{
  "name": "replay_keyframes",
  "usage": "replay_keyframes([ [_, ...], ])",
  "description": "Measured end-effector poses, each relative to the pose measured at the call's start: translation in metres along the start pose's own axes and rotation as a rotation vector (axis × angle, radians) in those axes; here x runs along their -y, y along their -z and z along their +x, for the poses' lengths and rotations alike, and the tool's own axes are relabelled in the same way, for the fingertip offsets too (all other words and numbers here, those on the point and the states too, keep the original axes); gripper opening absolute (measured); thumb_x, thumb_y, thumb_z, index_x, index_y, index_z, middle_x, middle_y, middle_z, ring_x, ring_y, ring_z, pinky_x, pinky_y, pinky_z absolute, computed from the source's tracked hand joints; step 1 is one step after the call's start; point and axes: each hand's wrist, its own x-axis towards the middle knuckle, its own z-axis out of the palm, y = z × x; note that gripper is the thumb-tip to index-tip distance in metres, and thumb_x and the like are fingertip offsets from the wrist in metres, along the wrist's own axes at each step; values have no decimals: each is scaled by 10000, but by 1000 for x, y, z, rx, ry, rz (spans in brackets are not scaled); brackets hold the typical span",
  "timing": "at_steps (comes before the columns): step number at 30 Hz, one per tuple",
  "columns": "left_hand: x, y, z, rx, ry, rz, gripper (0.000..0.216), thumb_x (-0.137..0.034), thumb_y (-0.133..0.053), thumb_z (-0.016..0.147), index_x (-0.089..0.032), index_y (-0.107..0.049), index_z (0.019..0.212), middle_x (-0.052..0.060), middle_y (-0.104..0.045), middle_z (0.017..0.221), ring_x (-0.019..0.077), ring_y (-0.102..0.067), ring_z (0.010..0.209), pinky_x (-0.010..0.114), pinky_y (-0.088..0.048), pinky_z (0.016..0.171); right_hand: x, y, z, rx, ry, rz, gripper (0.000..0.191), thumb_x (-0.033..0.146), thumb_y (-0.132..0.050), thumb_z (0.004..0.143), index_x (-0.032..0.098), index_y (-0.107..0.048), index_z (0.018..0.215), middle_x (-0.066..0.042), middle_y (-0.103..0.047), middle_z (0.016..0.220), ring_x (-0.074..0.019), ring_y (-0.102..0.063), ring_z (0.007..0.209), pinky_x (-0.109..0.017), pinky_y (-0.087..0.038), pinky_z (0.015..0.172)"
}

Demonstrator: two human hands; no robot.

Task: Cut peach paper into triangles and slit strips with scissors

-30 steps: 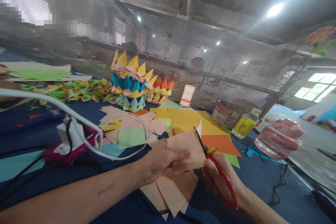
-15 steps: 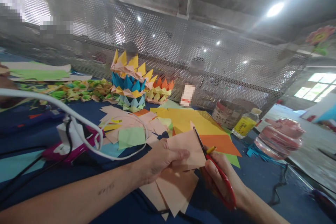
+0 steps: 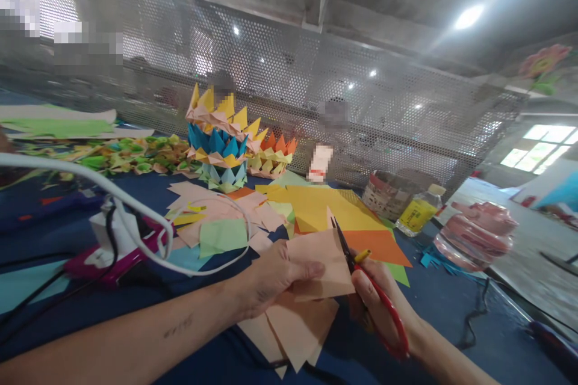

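Note:
My left hand (image 3: 286,274) pinches a pale pink sheet of paper (image 3: 323,258), thumb on top and fingers underneath. Red-handled scissors (image 3: 387,313) are gripped in my right hand (image 3: 377,286), their dark blades at the sheet's right edge and parted a little. A thin pointed strip of the paper (image 3: 331,216) sticks up by the blade tips. Something short and yellow (image 3: 363,255) pokes out near the scissors' pivot; I cannot make out what it is. Beneath my hands lie more pale pink sheets (image 3: 304,328) on the dark blue table.
Folded-paper crowns (image 3: 219,141) stand at the back. Yellow sheets (image 3: 325,204) and paper scraps (image 3: 223,237) lie ahead. A white cable (image 3: 149,210) loops over a magenta power strip (image 3: 90,267) on the left. A yellow-labelled bottle (image 3: 418,213) and pink bottle (image 3: 476,234) stand right.
The scissor blades have parted slightly, and the red handles have spread a little to the right. My left hand keeps its hold on the sheet. The view has shifted slightly.

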Motion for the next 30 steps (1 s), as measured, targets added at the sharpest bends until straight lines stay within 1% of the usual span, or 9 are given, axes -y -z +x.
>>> replay_keyframes([
  [5, 1, 1, 0, 20, 9, -21, 455, -251, -781, 611, -111, -678, 1031, 140, -687, 1028, 269, -632, 955, 363, -484, 852, -2, -3, 0, -20, -74, 79, 578, 632, -284, 863, 218, -403, 477, 24, -442, 358, -94, -428, 320, -208, -311, 366],
  [8, 0, 1, 1, 18, -18, -13, 432, -236, -769, 626, -117, -677, 1031, 130, -687, 1032, 238, -643, 913, 327, -504, 804, -1, -2, 1, -6, -66, 122, 568, 629, -318, 853, 217, -381, 468, 26, -432, 370, -90, -430, 321, -203, -301, 347],
  [11, -3, 2, 4, -72, -61, -30, 393, -233, -772, 616, -108, -683, 978, 118, -703, 956, 210, -654, 806, 306, -534, 701, 2, 1, 2, -44, -11, 165, 495, 630, -378, 829, 203, -470, 596, 50, -427, 383, -96, -430, 322, -206, -321, 352],
  [14, -8, 4, 7, -198, -120, -88, 314, -213, -784, 592, -107, -687, 872, 86, -708, 854, 197, -652, 745, 351, -550, 727, 3, 8, 6, -157, -21, 134, 461, 616, -388, 834, 198, -501, 677, 56, -427, 382, -109, -442, 343, -218, -359, 378],
  [17, -12, 6, 8, -264, -194, -100, 208, -179, -773, 597, -119, -673, 770, 43, -692, 738, 171, -638, 675, 373, -553, 761, -3, 25, 17, -262, -150, -68, 419, 566, -379, 861, 199, -511, 705, 35, -476, 417, -131, -484, 359, -228, -365, 374],
  [19, -14, 7, 8, -294, -207, -75, 159, -167, -760, 609, -124, -662, 726, 25, -670, 663, 159, -629, 630, 357, -556, 751, -14, 40, 27, -277, -218, -356, 334, 506, -418, 855, 194, -537, 842, 1, -569, 510, -165, -545, 409, -250, -384, 404],
  [23, -17, 5, 6, -326, -184, -55, 162, -167, -753, 605, -118, -650, 720, 27, -648, 620, 163, -628, 611, 353, -560, 742, -44, 68, 38, -114, -378, -1038, 323, 366, -438, 842, 162, -577, 1051, -137, -680, 752, -302, -657, 675, -347, -436, 544],
  [27, -18, 2, 4, -335, -185, -77, 172, -147, -759, 591, -117, -612, 677, 16, -624, 604, 144, -607, 582, 367, -562, 752, -60, 76, 39, -24, -347, -1098, 266, 236, -460, 813, 146, -650, 975, -175, -661, 933, -312, -641, 859, -389, -472, 680],
  [30, -18, 1, 4, -361, -146, -62, 172, -150, -745, 608, -115, -610, 709, 19, -635, 649, 149, -623, 582, 351, -563, 716, -56, 64, 39, -78, -108, -1067, 324, 149, -419, 821, 155, -625, 1070, -175, -570, 1175, -315, -545, 1063, -453, -439, 848],
])
